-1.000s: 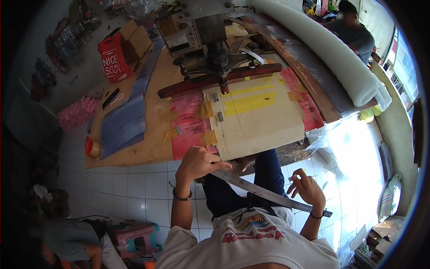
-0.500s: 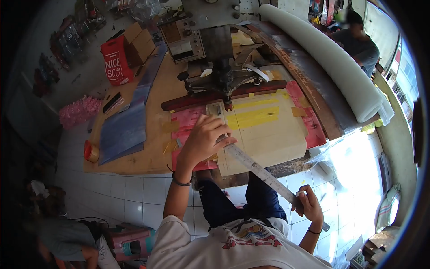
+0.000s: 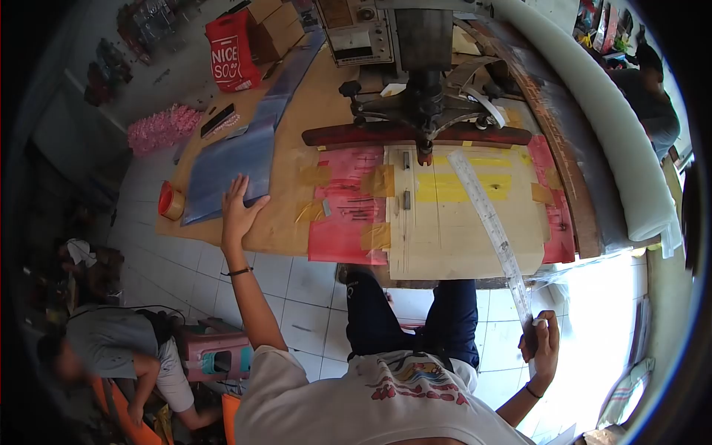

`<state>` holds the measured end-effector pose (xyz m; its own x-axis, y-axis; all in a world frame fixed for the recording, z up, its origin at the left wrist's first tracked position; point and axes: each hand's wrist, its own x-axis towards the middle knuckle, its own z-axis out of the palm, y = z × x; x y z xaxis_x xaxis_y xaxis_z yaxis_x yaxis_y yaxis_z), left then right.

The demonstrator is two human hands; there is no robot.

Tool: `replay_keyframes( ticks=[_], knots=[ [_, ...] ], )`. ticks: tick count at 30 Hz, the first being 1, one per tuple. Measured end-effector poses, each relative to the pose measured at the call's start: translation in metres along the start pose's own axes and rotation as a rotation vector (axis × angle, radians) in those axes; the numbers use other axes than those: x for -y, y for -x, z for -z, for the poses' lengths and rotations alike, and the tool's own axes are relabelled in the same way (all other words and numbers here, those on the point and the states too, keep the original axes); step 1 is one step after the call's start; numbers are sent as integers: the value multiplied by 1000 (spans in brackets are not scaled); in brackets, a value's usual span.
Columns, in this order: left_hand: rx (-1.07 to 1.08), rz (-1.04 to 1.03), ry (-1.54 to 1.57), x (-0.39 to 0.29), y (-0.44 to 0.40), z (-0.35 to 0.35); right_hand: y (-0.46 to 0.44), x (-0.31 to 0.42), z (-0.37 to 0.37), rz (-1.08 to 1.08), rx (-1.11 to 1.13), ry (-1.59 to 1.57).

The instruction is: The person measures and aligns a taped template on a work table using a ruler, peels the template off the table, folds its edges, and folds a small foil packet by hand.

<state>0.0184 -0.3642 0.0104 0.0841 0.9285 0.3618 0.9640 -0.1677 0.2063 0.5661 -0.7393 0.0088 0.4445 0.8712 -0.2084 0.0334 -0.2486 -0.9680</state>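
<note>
My left hand point(image 3: 241, 213) is open, fingers spread, touching the lower right edge of a blue plastic sheet point(image 3: 226, 174) on the wooden table. A long metal ruler point(image 3: 489, 222) is in my right hand point(image 3: 543, 343), whose fingers are wrapped round its lower end. The ruler slants up and left, its far end over the yellow tape point(image 3: 445, 188) on a beige board point(image 3: 467, 245). Red taped strips point(image 3: 345, 237) flank the board. Above its back edge is the dark red bar point(image 3: 341, 136) of a machine point(image 3: 423, 111).
Behind the sheet are a red bag point(image 3: 231, 55), a cardboard box point(image 3: 278, 33) and a black phone point(image 3: 217, 120). A tape roll point(image 3: 170, 200) sits at the left edge. A white foam roll point(image 3: 593, 96) lies right. One person point(image 3: 115, 341) is lower left, another point(image 3: 653, 104) upper right.
My left hand has let go of the ruler and moved left to the blue sheet. The ruler has swung more upright in my right hand. The view has shifted.
</note>
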Motion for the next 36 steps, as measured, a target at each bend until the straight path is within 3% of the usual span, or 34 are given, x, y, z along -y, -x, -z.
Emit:
replay_keyframes(
  ticks=[3, 9, 12, 18, 24, 30, 36],
  knots=[
    [75, 26, 2, -4, -4, 4, -5, 2, -8, -13, -30, -32],
    [-53, 123, 28, -9, -8, 19, 0, 1, -7, -32, -53, -50],
    [-194, 20, -22, -1, -5, 19, 10, 0, 0, -39, -116, -38],
    [-151, 93, 492, 32, -4, 26, 22, 13, 1, -67, -333, -9],
    [200, 127, 577, 68, -21, 33, 14, 24, -12, -24, -426, -60],
    [14, 158, 749, 51, -18, 25, 9, 11, -7, -16, -439, -93],
    [-24, 353, 962, 60, -21, 11, 14, 3, 0, 24, -450, -124]
  ],
)
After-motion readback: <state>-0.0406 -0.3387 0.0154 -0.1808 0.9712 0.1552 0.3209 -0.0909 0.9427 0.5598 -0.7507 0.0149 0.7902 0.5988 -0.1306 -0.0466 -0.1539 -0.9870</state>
